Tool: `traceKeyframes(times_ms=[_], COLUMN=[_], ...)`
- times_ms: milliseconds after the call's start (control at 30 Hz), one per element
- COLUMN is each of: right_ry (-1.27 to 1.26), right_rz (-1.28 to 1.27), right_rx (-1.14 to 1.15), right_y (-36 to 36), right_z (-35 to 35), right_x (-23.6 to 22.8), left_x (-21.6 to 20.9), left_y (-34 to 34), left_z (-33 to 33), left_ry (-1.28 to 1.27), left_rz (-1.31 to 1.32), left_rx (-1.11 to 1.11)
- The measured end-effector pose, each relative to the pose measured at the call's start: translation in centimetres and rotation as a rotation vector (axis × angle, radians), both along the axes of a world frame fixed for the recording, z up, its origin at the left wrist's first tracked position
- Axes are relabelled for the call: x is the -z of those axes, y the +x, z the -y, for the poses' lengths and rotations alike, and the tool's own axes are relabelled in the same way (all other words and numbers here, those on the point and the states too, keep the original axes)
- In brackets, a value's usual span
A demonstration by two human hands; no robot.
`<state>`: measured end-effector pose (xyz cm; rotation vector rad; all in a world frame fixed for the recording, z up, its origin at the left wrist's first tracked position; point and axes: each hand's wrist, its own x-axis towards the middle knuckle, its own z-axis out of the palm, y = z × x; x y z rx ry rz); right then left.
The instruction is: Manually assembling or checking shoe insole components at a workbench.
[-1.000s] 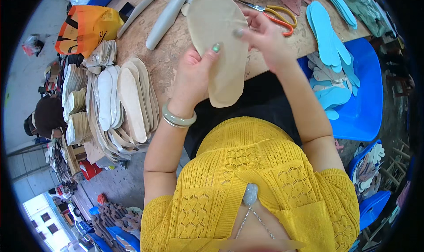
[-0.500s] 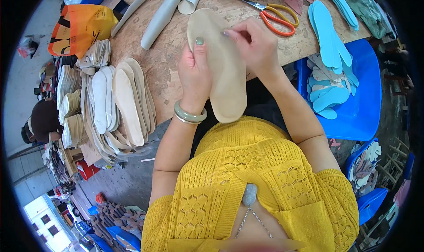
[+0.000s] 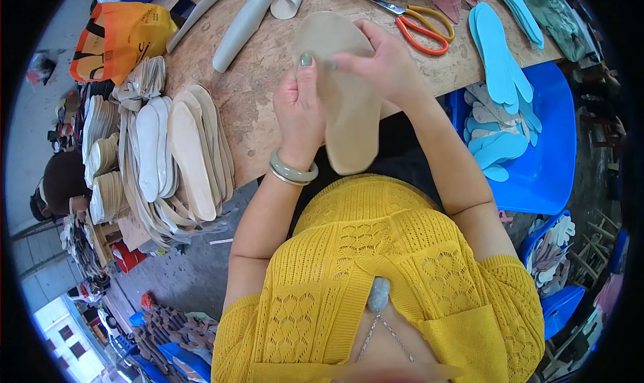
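A beige insole point(image 3: 352, 128) is held up over the table's near edge, its narrower end pointing toward me. My left hand point(image 3: 300, 108) grips its left side, thumb on the upper face and the other fingers hidden behind it. At the right edge, my right hand point(image 3: 391, 64) has its thumb laid across the upper face, with the fingers curled round the far side. Beyond my right hand, scissors point(image 3: 422, 27) with orange and yellow handles lie on the wooden table point(image 3: 251, 114).
To the left are piles of beige and white insoles point(image 3: 190, 151) and an orange bag point(image 3: 127, 40). A grey rolled sheet point(image 3: 247, 27) lies at the back. On the right, blue insoles point(image 3: 495, 54) lie at the table edge above a blue bin point(image 3: 550, 155) of insoles.
The insole has shifted slightly right and away from me. My right hand has changed from a pinch on the upper face to a thumb across it with fingers round the edge.
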<state>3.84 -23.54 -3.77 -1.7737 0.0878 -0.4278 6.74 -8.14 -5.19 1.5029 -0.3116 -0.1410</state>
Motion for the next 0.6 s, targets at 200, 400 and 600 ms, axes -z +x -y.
traceKeyframes(times_ms=[200,400,600], right_ry=[0.421,0.107,0.037], right_rz=[-0.061,-0.006,-0.007], right_rx=[-0.026,-0.035,-0.137], right_y=[1.1,1.5,3.5], right_z=[-0.1,-1.2,-2.2], right_x=[1.3,-0.3,-0.9], left_x=[-1.9,-3.9,-3.2], left_y=[0.8,4.5,6.5], left_z=[-0.4,-1.2,-2.6], left_ry=[-0.012,0.249,0.324], left_rz=[-0.042,0.168,0.303], left_rx=[-0.028,0.123,0.036])
